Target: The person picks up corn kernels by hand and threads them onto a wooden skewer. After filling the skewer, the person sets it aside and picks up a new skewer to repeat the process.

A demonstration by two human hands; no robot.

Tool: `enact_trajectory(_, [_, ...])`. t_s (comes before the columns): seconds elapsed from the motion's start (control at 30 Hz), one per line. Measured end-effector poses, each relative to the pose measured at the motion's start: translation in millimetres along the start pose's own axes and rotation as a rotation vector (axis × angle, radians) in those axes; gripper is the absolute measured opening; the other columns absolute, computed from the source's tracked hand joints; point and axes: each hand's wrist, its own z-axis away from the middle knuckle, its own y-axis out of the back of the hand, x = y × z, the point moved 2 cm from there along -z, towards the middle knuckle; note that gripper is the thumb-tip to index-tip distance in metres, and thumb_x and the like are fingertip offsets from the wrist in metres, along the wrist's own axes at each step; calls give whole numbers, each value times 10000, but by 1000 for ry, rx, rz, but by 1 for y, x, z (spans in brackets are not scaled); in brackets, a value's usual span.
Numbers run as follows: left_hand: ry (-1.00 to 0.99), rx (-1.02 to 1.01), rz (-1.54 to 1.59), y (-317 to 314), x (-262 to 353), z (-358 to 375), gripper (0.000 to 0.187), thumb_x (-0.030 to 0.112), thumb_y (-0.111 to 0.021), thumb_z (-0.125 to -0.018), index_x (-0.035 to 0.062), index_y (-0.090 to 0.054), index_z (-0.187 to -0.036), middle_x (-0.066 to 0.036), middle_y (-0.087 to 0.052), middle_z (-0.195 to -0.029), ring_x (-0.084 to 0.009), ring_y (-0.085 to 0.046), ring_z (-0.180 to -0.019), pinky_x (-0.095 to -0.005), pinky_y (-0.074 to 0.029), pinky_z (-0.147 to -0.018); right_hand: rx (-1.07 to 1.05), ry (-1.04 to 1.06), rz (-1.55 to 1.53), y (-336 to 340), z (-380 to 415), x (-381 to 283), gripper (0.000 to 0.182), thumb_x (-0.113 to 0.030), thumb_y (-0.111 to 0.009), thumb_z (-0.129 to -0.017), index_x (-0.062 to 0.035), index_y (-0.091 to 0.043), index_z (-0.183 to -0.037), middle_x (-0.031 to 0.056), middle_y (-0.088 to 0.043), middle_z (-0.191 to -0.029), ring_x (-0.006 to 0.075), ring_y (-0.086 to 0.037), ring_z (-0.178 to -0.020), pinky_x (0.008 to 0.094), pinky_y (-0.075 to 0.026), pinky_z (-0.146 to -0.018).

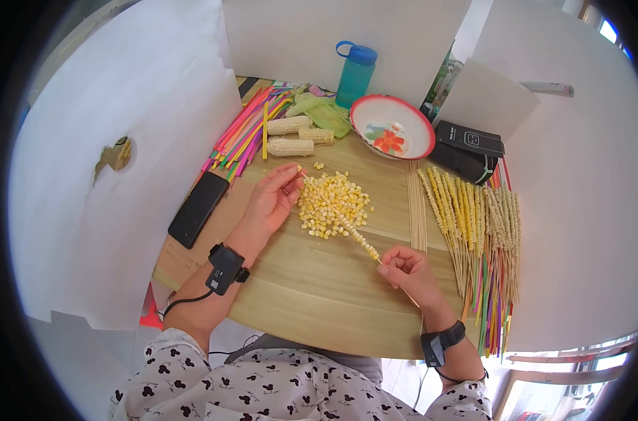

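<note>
A thin wooden skewer (324, 197) slants across the middle of the table, its lower half strung with pale yellow corn kernels. My right hand (411, 272) is closed around it just below the threaded row, and the bare end sticks out past the fingers. At the upper tip, my left hand (271, 197) pinches a corn kernel (300, 168) between thumb and forefinger. Beneath the skewer lies a loose pile of corn kernels (347, 200), close to the left fingers.
Stripped corncobs (291, 147), colored strips (243, 133) and a black phone (199, 210) lie left. A blue bottle (355, 76) and red-rimmed bowl (415, 151) stand behind. Bare skewers (417, 203), a black box (466, 151) and filled corn skewers (466, 210) lie right.
</note>
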Motion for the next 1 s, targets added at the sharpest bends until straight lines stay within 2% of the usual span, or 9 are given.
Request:
enact_trajectory(0.4, [3,-42,75,10,-3,-9,155,48,-608,-879,32,-574,-1029,-64,-635,-943,-113,-623,-772,-207,-507,-613,28,36,-1,1,-2,3,73,-70,-676,-839,-47,-619,-878,-62,-565,-712,0,-489,-592,149,-391,-535])
enact_trajectory(0.83, [31,-24,97,10,-3,-8,156,59,-622,-873,23,-581,-1019,-85,-635,-979,-130,-629,-800,-205,-515,-635,51,26,81,0,-6,10,68,-80,-654,-862,-22,-626,-884,-55,-573,-717,2,-486,-595,154,-384,-533])
enact_trajectory(1.0, [44,-50,143,10,-3,-8,154,63,-622,-874,12,-587,-1014,-92,-631,-995,-136,-624,-827,-200,-518,-645,56,22,110,-1,-7,15,119,-103,-625,-889,6,-638,-935,-42,-600,-755,15,-532,-635,151,-409,-560])
